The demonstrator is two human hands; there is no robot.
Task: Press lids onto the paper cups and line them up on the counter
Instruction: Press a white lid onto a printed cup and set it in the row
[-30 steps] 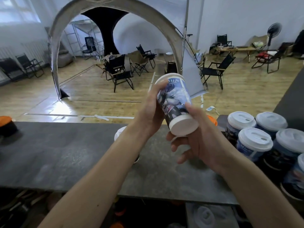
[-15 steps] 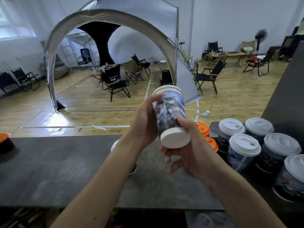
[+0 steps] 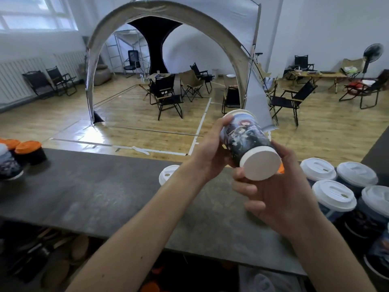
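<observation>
A printed paper cup (image 3: 245,135) is held above the grey counter (image 3: 101,192), tipped so its white base faces me and its mouth points away. My left hand (image 3: 210,152) grips the cup's side near the rim. My right hand (image 3: 275,190) holds the cup at its base, thumb on the right side and fingers curled beneath. A white lid (image 3: 167,175) lies on the counter, partly hidden behind my left wrist. Several lidded cups (image 3: 333,197) stand grouped at the right.
Orange-lidded dark cups (image 3: 28,151) and a printed cup (image 3: 8,167) stand at the counter's far left. An orange lid (image 3: 281,168) peeks out behind the held cup. Beyond the counter lie a wooden floor, folding chairs and an arched tent. Clutter fills the shelf under the counter.
The cup has tilted further so its base points more toward me and has shifted right. The view swung left, bringing the orange-lidded cups at the far left into sight.
</observation>
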